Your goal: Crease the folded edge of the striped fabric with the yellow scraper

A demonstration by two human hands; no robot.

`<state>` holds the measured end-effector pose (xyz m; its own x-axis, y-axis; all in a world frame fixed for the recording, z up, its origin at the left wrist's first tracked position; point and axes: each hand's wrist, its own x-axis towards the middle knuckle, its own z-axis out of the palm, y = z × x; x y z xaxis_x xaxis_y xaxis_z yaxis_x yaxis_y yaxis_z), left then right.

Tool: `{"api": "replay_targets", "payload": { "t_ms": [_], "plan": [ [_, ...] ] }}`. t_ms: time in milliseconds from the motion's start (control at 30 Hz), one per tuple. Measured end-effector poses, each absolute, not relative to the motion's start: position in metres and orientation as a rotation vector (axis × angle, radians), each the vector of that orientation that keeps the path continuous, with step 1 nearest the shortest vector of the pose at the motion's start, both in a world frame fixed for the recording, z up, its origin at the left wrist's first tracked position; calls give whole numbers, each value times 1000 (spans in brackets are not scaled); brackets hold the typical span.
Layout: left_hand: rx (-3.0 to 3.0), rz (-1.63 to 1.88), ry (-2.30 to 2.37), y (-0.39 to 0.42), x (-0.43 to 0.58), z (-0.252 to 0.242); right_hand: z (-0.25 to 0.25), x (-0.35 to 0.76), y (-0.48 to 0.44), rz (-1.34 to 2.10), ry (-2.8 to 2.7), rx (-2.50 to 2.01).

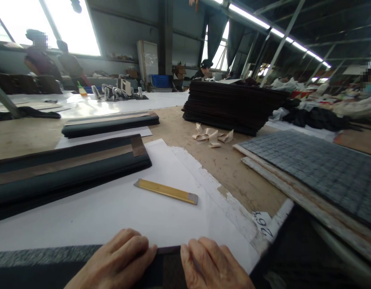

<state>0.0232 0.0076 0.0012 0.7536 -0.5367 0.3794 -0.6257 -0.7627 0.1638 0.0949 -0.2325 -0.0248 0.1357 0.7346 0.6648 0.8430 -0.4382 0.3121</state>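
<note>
On the left, the folded pile could slip out of line if an elbow caught it. Nearer, along the bottom of the view, the dark cloth could skew if pulled unevenly, its left stretch having no hand on it. The left hand curls its fingers on the cloth's far edge. Beyond, a yellow cutter lies loose on white paper; a stray knuckle could knock it. The right hand bends over the cloth's right end; whether either pinches, I cannot tell.

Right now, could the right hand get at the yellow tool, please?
Probably yes: the yellow tool lies ahead on white paper, nothing standing between it and the right hand, which must first leave the dark piece.
</note>
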Motion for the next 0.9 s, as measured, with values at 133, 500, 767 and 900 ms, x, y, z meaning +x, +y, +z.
{"api": "replay_targets", "payload": {
  "t_ms": [133, 500, 767, 900],
  "plan": [
    [2764, 456, -929, 3, 23, 6, -24, 98, -229, -1135, -1710, -2173],
    [2846, 450, -934, -3, 21, 4, -17, 103, -228, -1072, -1898, -2107],
    [2767, 431, -870, -5, 22, 2, -14, 113, -233, -1006, -1864, -1953],
    [2704, 513, -812, -8, 22, 2, -1, 112, -213, -985, -1934, -1942]
  ]
}}
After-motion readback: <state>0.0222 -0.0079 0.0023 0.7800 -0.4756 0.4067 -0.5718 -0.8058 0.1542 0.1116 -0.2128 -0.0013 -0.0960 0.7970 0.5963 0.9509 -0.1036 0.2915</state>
